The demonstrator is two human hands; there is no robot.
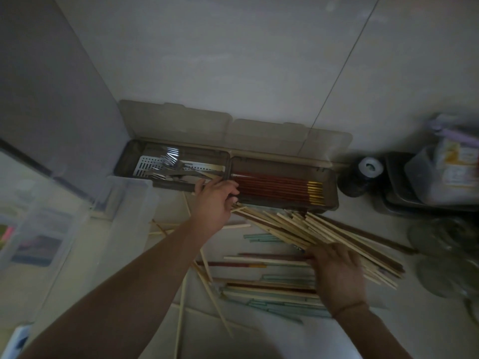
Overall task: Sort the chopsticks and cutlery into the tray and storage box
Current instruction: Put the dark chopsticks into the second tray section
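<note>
Pale wooden chopsticks (298, 229) fan across the counter below the red ones in the storage box (329, 203). Right hand (337, 273) lies on the bundle, fingers fairly flat; left hand (215, 200) curls around their tips. Mid-gather, I'd guess; next, square them up and lift

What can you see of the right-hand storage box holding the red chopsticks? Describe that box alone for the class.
The right-hand storage box is a long, brownish translucent plastic tray against the wall, its hinged lid open and leaning back. Red chopsticks with gold ends lie lengthwise inside. It adjoins a matching box on its left; pale chopsticks lie against its front edge.
</note>
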